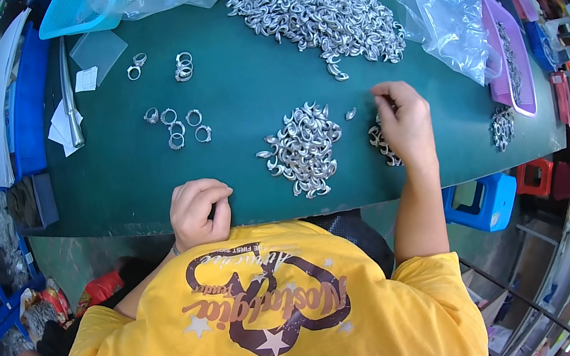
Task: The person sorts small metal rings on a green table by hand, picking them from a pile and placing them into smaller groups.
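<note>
The right hand (405, 120) is holding its fingers bent; what its grip is clamping, one cannot tell. Just left, a small pile of crescents (378, 138) is lying near the bench's (234, 96) front edge; the left hand (199, 211), loosely curled, is resting farther off.

Rings (183, 73) left of piles (305, 146) on table (236, 111)

The lettering you can make out is on the yellow shirt (393, 326) you wear. A large brown script word (276, 304) slants across its printed design, with smaller brown lettering by its far left part. Farther toward the table, you have a white script word (272, 259) and a tiny line of white capitals (245, 249). Any writing on the paper sheets (5, 104) at far left is too small to read.
</note>
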Demonstrator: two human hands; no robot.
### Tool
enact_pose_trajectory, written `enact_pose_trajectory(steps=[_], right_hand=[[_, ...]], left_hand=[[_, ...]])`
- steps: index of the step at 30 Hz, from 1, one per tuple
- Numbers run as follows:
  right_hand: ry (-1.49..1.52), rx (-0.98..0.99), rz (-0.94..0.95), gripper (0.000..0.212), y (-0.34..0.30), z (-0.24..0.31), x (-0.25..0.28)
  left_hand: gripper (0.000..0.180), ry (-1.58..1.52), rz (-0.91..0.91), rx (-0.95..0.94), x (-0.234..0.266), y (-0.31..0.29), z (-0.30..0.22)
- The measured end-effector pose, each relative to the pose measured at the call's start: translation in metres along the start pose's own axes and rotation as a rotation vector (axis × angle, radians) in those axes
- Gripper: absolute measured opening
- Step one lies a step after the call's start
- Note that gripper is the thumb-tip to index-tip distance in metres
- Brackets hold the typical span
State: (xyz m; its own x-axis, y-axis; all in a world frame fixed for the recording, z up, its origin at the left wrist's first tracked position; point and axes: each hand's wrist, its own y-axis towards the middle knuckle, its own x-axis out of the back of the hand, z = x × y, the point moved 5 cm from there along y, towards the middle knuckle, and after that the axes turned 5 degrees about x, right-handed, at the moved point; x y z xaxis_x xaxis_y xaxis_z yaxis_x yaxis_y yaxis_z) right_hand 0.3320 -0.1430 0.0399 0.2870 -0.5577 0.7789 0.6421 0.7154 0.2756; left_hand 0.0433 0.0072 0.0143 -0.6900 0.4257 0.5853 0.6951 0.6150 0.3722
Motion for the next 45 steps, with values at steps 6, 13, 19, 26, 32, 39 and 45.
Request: enact_pose_trajectory(steps=[6, 13, 19, 26, 32, 39, 45], right_hand=[[0.040, 0.050, 0.171, 0.010, -0.007, 0.018, -0.018], [-0.055, 0.337, 0.073, 0.009, -0.003, 0.018, -0.027], [-0.051, 0.300, 0.057, 0.012, 0.000, 0.013, -0.010], [-0.030, 0.370, 0.133, 0.015, 0.007, 0.020, -0.032], [-0.003, 0.128, 0.009, 0.008, 0.009, 0.010, -0.007], [-0.202, 0.096, 0.076, 0.012, 0.001, 0.019, -0.035], [-0.184, 0.152, 0.042, 0.007, 0.007, 0.024, -0.037]], left_hand=[[0.015, 0.000, -0.002, 0.006, 0.001, 0.000, 0.000], [0.015, -0.005, 0.002, 0.010, 0.000, -0.001, 0.001], [0.015, -0.013, -0.003, 0.011, 0.000, 0.000, 0.001], [0.015, -0.021, 0.003, 0.018, 0.001, 0.000, 0.002], [0.015, -0.026, 0.002, 0.026, -0.001, -0.001, 0.001], [0.015, -0.034, 0.006, 0.022, 0.003, -0.001, 0.004], [0.015, -0.016, -0.006, 0.024, 0.005, 0.002, 0.005]])
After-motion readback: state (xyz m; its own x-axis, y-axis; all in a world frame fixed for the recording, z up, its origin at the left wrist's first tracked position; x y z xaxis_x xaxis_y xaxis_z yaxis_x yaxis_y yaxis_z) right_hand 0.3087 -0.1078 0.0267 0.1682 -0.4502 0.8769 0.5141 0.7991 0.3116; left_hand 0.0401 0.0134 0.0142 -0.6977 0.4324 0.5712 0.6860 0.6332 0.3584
